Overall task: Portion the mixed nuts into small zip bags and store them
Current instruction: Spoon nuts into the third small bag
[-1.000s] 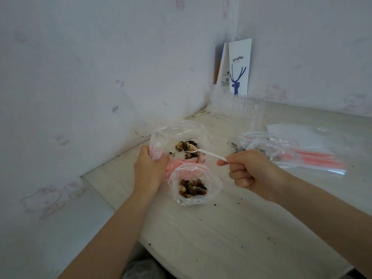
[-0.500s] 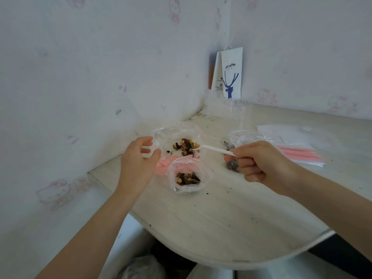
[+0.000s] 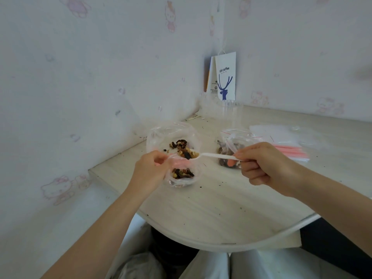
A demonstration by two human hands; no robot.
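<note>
A large clear bag (image 3: 161,135) holding mixed nuts (image 3: 181,147) lies open by the left wall. In front of it a small zip bag (image 3: 196,175) holds a portion of nuts. My left hand (image 3: 150,171) pinches the small bag's pink-striped rim. My right hand (image 3: 263,164) grips a white plastic spoon (image 3: 213,156), whose bowl carries nuts at the big bag's front edge. Another small zip bag with nuts (image 3: 231,147) sits partly hidden behind my right hand.
A stack of unused pink-striped zip bags (image 3: 285,141) lies at the right on the pale table (image 3: 211,208). A coffee paper bag (image 3: 225,77) stands in the corner behind clear plastic cups (image 3: 229,110). Crumbs dot the tabletop. The table's curved front edge is near my lap.
My left hand has moved from the big bag's side to the small bag's rim. The spoon has come toward the small bag with nuts on it. The view tilted down.
</note>
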